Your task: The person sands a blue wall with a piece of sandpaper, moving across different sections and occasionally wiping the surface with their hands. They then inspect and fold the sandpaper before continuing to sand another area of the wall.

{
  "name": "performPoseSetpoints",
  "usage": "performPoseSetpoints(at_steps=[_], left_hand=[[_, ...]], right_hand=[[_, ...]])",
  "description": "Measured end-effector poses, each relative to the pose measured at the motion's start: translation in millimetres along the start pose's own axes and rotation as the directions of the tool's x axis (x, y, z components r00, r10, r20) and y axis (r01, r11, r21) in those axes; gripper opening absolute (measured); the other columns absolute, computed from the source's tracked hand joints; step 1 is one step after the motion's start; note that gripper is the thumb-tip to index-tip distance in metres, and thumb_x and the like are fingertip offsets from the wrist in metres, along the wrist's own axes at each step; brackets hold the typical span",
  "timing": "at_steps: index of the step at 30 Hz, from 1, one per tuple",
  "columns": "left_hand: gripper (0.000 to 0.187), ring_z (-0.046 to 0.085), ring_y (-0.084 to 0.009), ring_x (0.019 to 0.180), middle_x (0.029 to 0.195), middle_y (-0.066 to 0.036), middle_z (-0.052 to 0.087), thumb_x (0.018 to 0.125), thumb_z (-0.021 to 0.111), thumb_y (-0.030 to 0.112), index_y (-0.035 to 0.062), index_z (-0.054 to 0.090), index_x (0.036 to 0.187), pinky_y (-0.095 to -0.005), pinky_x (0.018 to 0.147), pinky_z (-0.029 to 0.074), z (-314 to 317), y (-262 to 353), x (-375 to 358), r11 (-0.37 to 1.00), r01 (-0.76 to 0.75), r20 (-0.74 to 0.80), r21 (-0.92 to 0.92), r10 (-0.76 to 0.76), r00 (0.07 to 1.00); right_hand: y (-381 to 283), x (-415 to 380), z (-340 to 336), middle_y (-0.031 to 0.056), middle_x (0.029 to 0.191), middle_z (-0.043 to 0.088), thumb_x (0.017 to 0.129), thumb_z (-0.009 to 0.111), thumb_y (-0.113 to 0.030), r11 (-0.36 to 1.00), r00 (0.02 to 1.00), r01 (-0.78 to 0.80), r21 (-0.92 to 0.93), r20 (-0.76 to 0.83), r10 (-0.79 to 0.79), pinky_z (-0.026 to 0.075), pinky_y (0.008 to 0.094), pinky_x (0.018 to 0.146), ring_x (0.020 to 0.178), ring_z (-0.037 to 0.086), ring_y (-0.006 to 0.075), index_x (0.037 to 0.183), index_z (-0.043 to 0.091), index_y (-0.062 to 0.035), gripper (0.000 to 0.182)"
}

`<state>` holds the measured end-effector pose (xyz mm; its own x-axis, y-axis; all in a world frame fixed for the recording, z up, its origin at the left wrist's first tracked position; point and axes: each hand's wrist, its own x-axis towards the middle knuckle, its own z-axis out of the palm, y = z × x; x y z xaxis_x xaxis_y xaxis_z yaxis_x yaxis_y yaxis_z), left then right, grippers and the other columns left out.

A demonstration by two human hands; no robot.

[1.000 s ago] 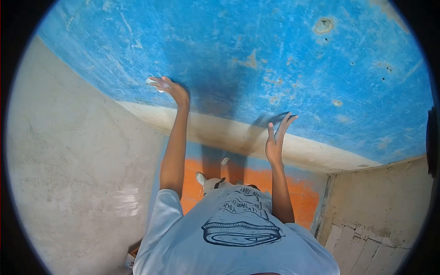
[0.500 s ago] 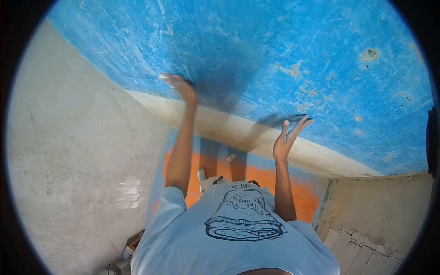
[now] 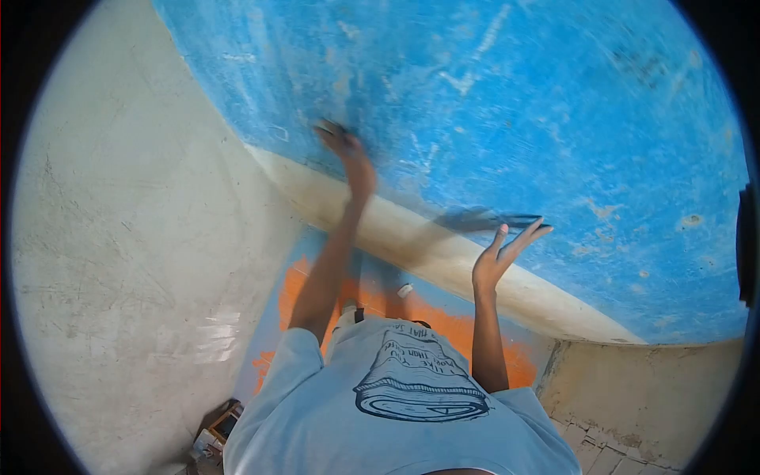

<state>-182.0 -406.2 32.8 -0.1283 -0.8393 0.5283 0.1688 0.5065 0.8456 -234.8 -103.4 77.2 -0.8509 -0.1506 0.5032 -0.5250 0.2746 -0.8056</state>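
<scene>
Since the earlier frame I saw the left hand slide rightward along the blue wall, its blurred fingers pressed to the paint so I could not tell whether they gripped the small pale object seen before. From my remote view, the right hand hovered lower, near the pale band at the wall's foot, fingers spread and holding nothing. I noted no containers; the wall lay directly ahead of the left fingertips, the nearer hand.
</scene>
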Motion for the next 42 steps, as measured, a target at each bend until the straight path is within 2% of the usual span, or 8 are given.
performPoseSetpoints(at_steps=[6, 10, 15, 17, 20, 26, 35, 42], left_hand=[[0.076, -0.013, -0.0423, 0.156, 0.168, -0.025, -0.016, 0.111, 0.023, 0.051, 0.0025, -0.001, 0.163, -0.0570, 0.125, -0.003, -2, 5, 46, 0.999, 0.043, -0.162, -0.018, -0.046, 0.986], [0.074, -0.016, -0.0476, 0.154, 0.166, -0.030, -0.018, 0.111, 0.022, 0.045, -0.0035, -0.003, 0.162, -0.0578, 0.124, -0.004, 11, 16, -96, 0.979, 0.159, 0.423, 0.126, -0.198, 0.884], [0.084, -0.018, -0.0448, 0.154, 0.166, -0.028, -0.021, 0.108, 0.020, 0.059, 0.0003, -0.007, 0.162, -0.0581, 0.125, -0.002, -49, -23, 81, 0.991, 0.129, -0.069, 0.038, -0.127, 0.990], [0.091, -0.015, -0.0394, 0.156, 0.166, -0.023, -0.027, 0.106, 0.023, 0.065, 0.0054, -0.017, 0.161, -0.0568, 0.125, -0.001, -80, 4, 151, 0.940, 0.330, -0.092, -0.083, -0.337, 0.937], [0.091, -0.016, -0.0385, 0.156, 0.166, -0.020, -0.028, 0.104, 0.024, 0.068, 0.0110, -0.016, 0.162, -0.0573, 0.125, 0.000, -80, -1, 155, 0.955, 0.238, -0.105, -0.175, -0.258, 0.960], [0.087, -0.017, -0.0363, 0.156, 0.169, -0.021, -0.019, 0.107, 0.026, 0.063, 0.0032, -0.004, 0.163, -0.0534, 0.126, -0.002, -43, -19, -34, 0.986, 0.169, 0.474, 0.010, -0.153, 0.867], [0.086, -0.011, -0.0389, 0.157, 0.169, -0.022, -0.015, 0.106, 0.024, 0.064, 0.0050, 0.004, 0.165, -0.0550, 0.126, 0.000, -91, -23, 178, 0.994, 0.092, -0.276, -0.062, -0.105, 0.955], [0.073, -0.013, -0.0434, 0.155, 0.167, -0.027, -0.017, 0.111, 0.027, 0.047, 0.0047, 0.002, 0.164, -0.0567, 0.125, 0.002, -53, -47, -17, 0.977, 0.021, 0.431, 0.212, -0.112, 0.895]], right_hand=[[-16, -35, 58, 0.0176, 0.170, -0.017, 0.108, 0.037, -0.056, 0.994, 0.993, -0.112, 0.012, 0.040, 0.111, 0.004, 0.0590, 0.125, 0.157, -0.010, 0.0392, 0.165, 0.001, -0.0087, 0.083], [-43, -39, 99, 0.0206, 0.169, -0.019, 0.109, 0.037, -0.053, 0.998, 0.997, -0.063, -0.021, 0.052, 0.064, 0.004, 0.0572, 0.125, 0.157, -0.010, 0.0404, 0.164, -0.001, -0.0050, 0.082], [-68, -36, 115, 0.0213, 0.169, -0.019, 0.108, 0.036, -0.055, 0.996, 0.996, -0.082, -0.038, 0.026, 0.083, 0.004, 0.0579, 0.125, 0.157, -0.011, 0.0407, 0.164, -0.002, -0.0047, 0.084], [-68, -37, 117, 0.0216, 0.168, -0.019, 0.108, 0.036, -0.055, 0.993, 0.993, -0.107, -0.042, 0.034, 0.109, 0.004, 0.0581, 0.125, 0.157, -0.011, 0.0409, 0.164, -0.002, -0.0046, 0.084], [-74, -44, 135, 0.0214, 0.168, -0.022, 0.108, 0.036, -0.056, 0.986, 0.985, -0.164, -0.027, 0.047, 0.165, 0.005, 0.0583, 0.125, 0.156, -0.012, 0.0409, 0.164, -0.005, -0.0048, 0.086], [-73, -32, 169, 0.0177, 0.166, -0.029, 0.106, 0.038, -0.059, 0.990, 0.990, -0.141, -0.018, -0.026, 0.141, 0.004, 0.0590, 0.125, 0.156, -0.015, 0.0396, 0.163, -0.014, -0.0093, 0.092], [-85, -51, 194, 0.0163, 0.167, -0.029, 0.106, 0.033, -0.063, 0.971, 0.973, -0.231, 0.062, 0.003, 0.231, 0.001, 0.0577, 0.125, 0.156, -0.016, 0.0385, 0.162, -0.016, -0.0085, 0.092], [-86, -56, 195, 0.0171, 0.167, -0.028, 0.107, 0.034, -0.059, 0.977, 0.977, -0.213, 0.020, 0.021, 0.212, 0.001, 0.0546, 0.126, 0.156, -0.015, 0.0376, 0.162, -0.016, -0.0074, 0.090]])
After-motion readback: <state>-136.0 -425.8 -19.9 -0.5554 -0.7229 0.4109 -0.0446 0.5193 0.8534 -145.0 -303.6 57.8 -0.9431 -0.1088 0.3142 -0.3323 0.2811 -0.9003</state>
